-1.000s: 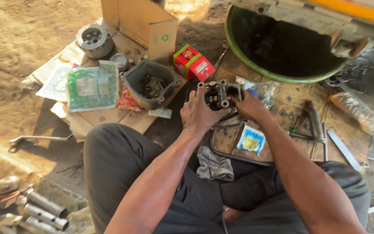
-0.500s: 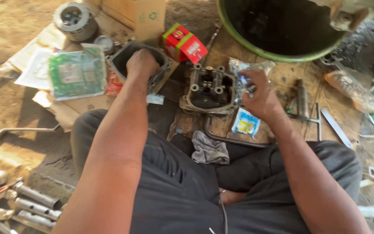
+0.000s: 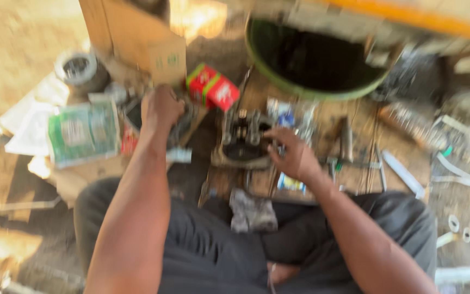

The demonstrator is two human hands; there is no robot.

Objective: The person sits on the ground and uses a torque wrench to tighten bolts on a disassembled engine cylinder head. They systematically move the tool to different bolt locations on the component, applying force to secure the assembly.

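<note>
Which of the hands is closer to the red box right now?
Left. The left hand sits just left of the red box, a small gap apart. The right hand rests lower, on the metal engine part, farther from the box.

- The engine part (image 3: 243, 142) lay on the ground, just ahead of the seated person's knees.
- The left hand (image 3: 161, 109) was left of the engine part, over the small tray (image 3: 183, 128).
- The right hand (image 3: 295, 158) touched its right side.
- The small carton (image 3: 212, 87) lay behind-left of it.
- The basin (image 3: 314, 60) stood behind it.
- The rag (image 3: 252, 211) lay nearer than it, on the lap.
</note>
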